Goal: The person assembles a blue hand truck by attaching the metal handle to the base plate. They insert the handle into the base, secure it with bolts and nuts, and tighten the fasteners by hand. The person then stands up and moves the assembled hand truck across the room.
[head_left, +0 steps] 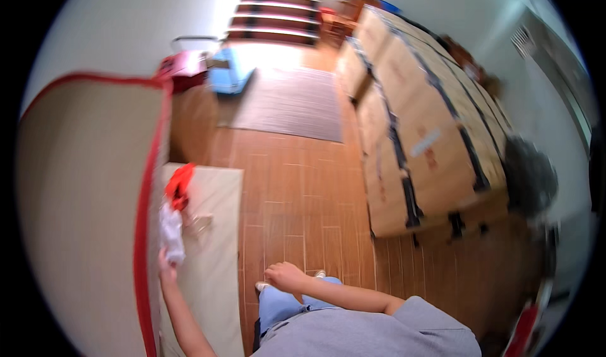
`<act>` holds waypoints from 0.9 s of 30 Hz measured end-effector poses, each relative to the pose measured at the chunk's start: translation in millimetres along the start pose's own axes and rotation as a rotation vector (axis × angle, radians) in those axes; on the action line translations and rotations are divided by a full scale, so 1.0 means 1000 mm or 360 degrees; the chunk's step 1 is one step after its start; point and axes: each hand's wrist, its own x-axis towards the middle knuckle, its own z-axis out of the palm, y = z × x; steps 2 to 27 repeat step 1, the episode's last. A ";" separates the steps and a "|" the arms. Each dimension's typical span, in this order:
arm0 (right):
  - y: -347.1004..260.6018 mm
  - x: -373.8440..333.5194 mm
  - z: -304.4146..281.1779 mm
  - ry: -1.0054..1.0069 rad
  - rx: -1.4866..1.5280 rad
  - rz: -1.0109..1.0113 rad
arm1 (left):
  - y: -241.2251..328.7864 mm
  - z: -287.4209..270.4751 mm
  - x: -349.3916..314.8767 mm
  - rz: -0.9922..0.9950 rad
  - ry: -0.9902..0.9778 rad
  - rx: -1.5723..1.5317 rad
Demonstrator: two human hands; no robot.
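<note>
My left hand (168, 265) reaches along the pale marbled surface (218, 281) at the left, its fingers closed on the near end of a white crumpled bundle (172, 231). Whether that bundle is cloth or plastic, I cannot tell. Just past it lies a bright orange-red crumpled piece (180, 185), and a small pale beige item (201, 226) sits beside them, blurred. My right hand (287, 276) is held in front of my body above the floor, fingers curled in, with nothing visible in it.
A tall beige panel with red edging (146, 231) stands along my left. Large strapped cardboard boxes (423, 123) line the right side. Ahead are a grey mat (293, 101), a light-blue case (230, 73), a pink-red bag (184, 70) and steps (274, 16). Brown plank flooring (297, 193) runs between.
</note>
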 end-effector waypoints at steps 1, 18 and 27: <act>0.019 -0.020 -0.002 0.0075 -0.0040 0.0149 | -0.008 -0.012 0.012 0.0155 0.0162 0.0190; 0.019 -0.020 -0.002 0.0075 -0.0040 0.0149 | -0.008 -0.012 0.012 0.0155 0.0162 0.0190; 0.019 -0.020 -0.002 0.0075 -0.0040 0.0149 | -0.008 -0.012 0.012 0.0155 0.0162 0.0190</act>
